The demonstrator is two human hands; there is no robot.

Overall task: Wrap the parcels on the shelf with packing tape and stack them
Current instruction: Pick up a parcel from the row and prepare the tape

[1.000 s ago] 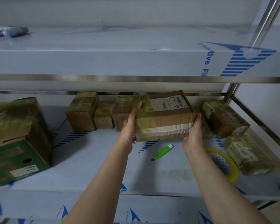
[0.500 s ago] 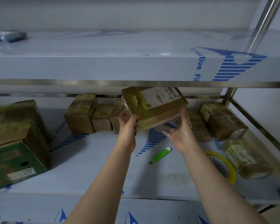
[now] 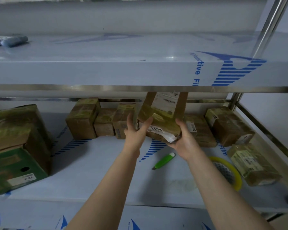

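Both hands hold one parcel in the middle of the frame, up off the lower shelf. The left hand grips its left side, with the thumb on the front. The right hand cups its lower right corner from below. The parcel is tipped up, and its top edge is hidden behind the metal front edge of the upper shelf.

Under the parcel the shelf is bare. A green cutter lies there, just below the right hand and not touching it. A yellow roll of tape lies flat at the lower right, near the shelf's front edge.

A row of wrapped parcels stands at the back, and its right end is just behind the left hand. More wrapped parcels sit on the right by the side rail. At the left of the frame a brown box sits on a green box. Between these boxes and the hands the shelf is open
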